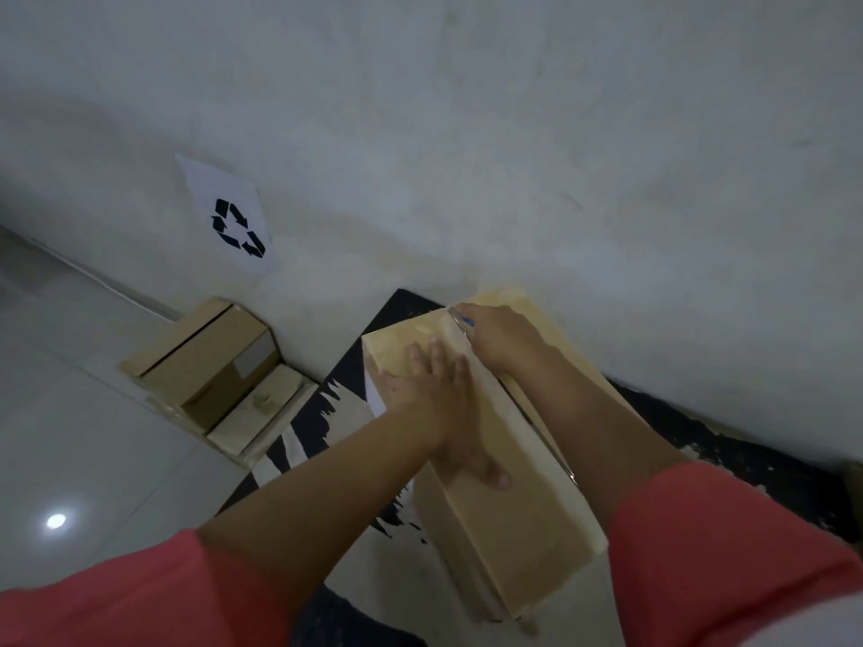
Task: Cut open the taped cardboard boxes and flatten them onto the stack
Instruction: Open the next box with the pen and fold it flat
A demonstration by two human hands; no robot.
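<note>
Cardboard box [509, 520], long and not yet flattened, lies on a patterned mat [327, 413] by the wall, apart from the stack of boxes [210, 366] under the recycling sign [229, 217]. Step judged: slitting the tape along the top right edge. Left hand [434, 389] lies flat, fingers straight, pressing the top panel. Right hand [502, 338] is curled round a cutter [464, 322] at the edge's far end. Next move probably calls for a steady pull toward the body, blade kept away from the pressing fingers.
</note>
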